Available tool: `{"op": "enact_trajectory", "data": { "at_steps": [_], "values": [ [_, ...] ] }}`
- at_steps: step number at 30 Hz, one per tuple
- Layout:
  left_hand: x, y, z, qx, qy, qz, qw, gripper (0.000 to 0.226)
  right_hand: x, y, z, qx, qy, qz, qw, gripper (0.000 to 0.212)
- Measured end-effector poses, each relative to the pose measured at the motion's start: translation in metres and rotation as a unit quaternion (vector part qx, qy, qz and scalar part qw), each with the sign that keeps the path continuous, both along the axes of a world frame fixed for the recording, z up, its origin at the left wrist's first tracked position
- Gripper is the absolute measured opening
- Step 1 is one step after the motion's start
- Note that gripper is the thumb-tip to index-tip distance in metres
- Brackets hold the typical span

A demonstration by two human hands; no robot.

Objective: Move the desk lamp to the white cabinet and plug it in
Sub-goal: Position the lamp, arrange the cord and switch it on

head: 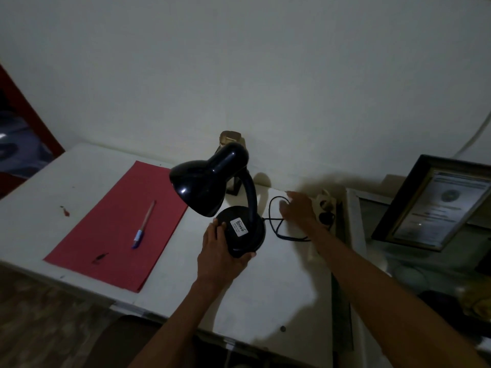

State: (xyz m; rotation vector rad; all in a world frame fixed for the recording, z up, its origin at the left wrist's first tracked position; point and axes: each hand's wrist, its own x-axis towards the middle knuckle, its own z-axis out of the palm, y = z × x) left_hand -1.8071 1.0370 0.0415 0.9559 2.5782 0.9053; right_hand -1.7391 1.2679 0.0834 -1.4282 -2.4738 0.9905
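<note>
A black desk lamp [212, 181] with a curved neck stands on the white cabinet top [265, 288], its shade pointing left and down. My left hand [220, 251] grips the near edge of its round base [244, 229], which carries a white label. The lamp's black cord [276, 221] loops on the surface to the right of the base. My right hand [299, 208] hovers over the cord with fingers spread, just left of a white power strip [325, 208] by the wall. A black plug sits in the strip.
A red paper sheet [119, 224] with a pen [143, 224] lies on the left. A small wooden object [229, 138] stands behind the lamp. A framed certificate [435, 205] leans at the right over a glass-topped surface.
</note>
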Motion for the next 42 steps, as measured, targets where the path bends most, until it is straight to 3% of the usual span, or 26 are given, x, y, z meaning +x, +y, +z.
{"op": "enact_trajectory", "data": {
  "at_steps": [3,7,11,15,21,26,32,42],
  "values": [
    [-0.001,-0.001,-0.001,0.005,0.009,-0.003,1.0,0.111,0.008,-0.012,0.013,0.077,-0.038,0.097,0.992,0.051],
    [-0.006,-0.004,-0.003,0.022,0.019,-0.016,0.999,0.102,0.039,-0.045,0.015,0.196,0.033,0.196,0.96,0.034],
    [-0.011,-0.011,-0.012,0.046,0.019,-0.045,0.998,0.098,0.047,-0.09,0.002,0.162,0.016,0.255,0.953,0.04],
    [-0.004,-0.003,-0.014,0.061,0.01,-0.045,0.997,0.098,0.045,-0.11,-0.021,0.144,-0.019,0.249,0.957,0.06],
    [-0.01,0.015,-0.011,0.06,-0.038,-0.08,0.994,0.101,0.039,-0.107,-0.026,0.201,-0.039,0.23,0.951,0.066],
    [-0.024,0.001,-0.014,0.126,-0.052,-0.145,0.98,0.089,0.027,-0.114,-0.03,0.222,-0.065,0.26,0.937,0.076],
    [-0.016,-0.023,-0.046,-0.056,0.132,-0.083,0.986,0.067,0.012,-0.125,-0.037,0.234,-0.114,0.244,0.934,0.078],
    [-0.015,-0.024,-0.046,-0.11,0.137,-0.082,0.981,0.065,-0.001,-0.132,-0.044,0.253,-0.153,0.191,0.936,0.067]
  ]
}}
